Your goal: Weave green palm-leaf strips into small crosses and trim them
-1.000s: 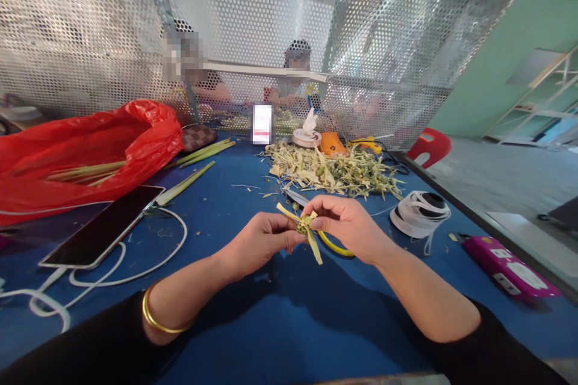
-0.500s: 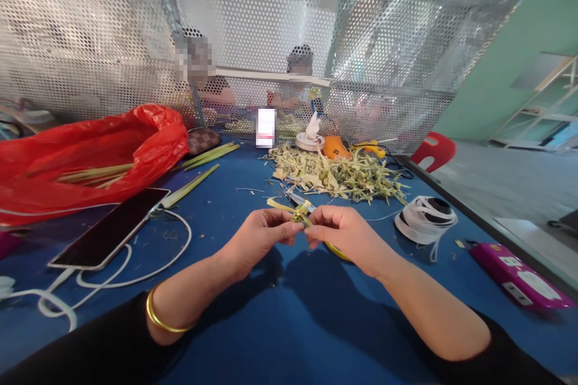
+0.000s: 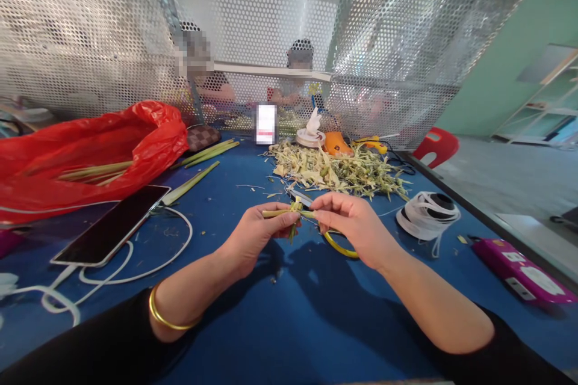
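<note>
Fingers of my left hand are closed in a pinch on a small folded piece of green and yellow leaf strips. My right hand pinches the end of a pale green strip running out of that piece, its fingertips a little apart from the left ones. Another strip length lies along the left thumb, and short ends hang below. Behind and under the right hand lie scissors with yellow handles, partly hidden; their blades point toward the leaf scraps.
Leaf scraps are heaped at the back. Left are a red plastic bag with stalks, loose stalks, and a phone on a white cable. Right are a white cord spool and purple case. Perforated metal screens stand behind.
My right hand has shifted slightly right and up, away from the left fingers. A strip now stretches between the hands, ends hang below the piece, and more of the yellow scissor handle shows.
</note>
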A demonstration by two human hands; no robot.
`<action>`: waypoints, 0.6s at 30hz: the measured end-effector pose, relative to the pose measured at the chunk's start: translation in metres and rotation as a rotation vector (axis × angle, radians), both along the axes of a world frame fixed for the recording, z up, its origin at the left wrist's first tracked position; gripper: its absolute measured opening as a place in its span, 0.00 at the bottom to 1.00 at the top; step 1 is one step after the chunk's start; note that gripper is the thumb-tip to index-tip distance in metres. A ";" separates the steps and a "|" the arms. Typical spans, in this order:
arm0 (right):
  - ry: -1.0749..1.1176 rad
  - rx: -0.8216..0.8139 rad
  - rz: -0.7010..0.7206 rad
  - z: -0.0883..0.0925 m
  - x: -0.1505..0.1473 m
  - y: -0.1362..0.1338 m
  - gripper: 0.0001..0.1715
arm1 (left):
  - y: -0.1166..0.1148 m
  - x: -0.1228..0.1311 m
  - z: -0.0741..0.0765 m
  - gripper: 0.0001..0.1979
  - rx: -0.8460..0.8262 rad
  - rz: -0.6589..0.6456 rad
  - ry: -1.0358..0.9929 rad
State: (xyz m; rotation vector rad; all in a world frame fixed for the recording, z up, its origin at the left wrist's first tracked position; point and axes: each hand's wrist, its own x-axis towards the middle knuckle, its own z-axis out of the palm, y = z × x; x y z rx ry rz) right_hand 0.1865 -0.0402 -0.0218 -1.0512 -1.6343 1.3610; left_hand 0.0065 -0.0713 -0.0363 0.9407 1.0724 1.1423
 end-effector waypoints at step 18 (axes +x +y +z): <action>-0.085 0.049 -0.030 -0.008 -0.002 0.000 0.14 | 0.000 -0.002 -0.004 0.10 0.026 -0.034 0.039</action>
